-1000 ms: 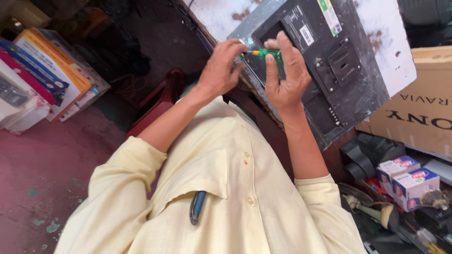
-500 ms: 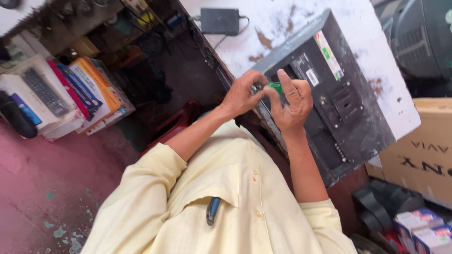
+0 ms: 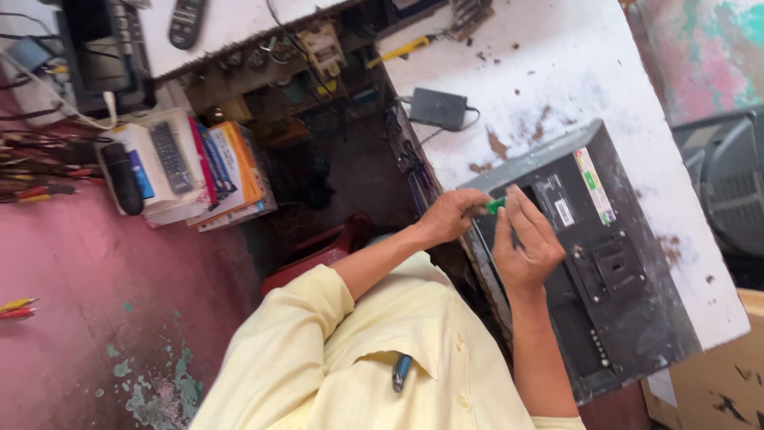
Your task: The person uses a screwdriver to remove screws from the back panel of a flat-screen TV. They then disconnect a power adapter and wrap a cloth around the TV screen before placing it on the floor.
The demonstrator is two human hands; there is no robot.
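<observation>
A green screwdriver (image 3: pixel 496 206) is pinched between the fingers (image 3: pixel 477 209) of the left hand (image 3: pixel 450 216). The right hand (image 3: pixel 521 247) is curled beside it, fingers together. The dark box (image 3: pixel 613 279) lies just under the fingers, on the white surface (image 3: pixel 573 72). The tool should be held straight and turned slowly.

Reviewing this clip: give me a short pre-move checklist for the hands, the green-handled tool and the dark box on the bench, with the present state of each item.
1. Left hand has a grip on the green-handled tool: ok, fingers closed around it.
2. Right hand steadies the dark grey metal box: ok, palm and fingers rest on its panel.
3. Tool tip seated on a fastener: cannot tell, hidden by the hands.
4. Box fully supported by the white worn bench: not ok, its near end overhangs the edge.
5. Small black adapter and its cable apart from the box: ok.
</observation>
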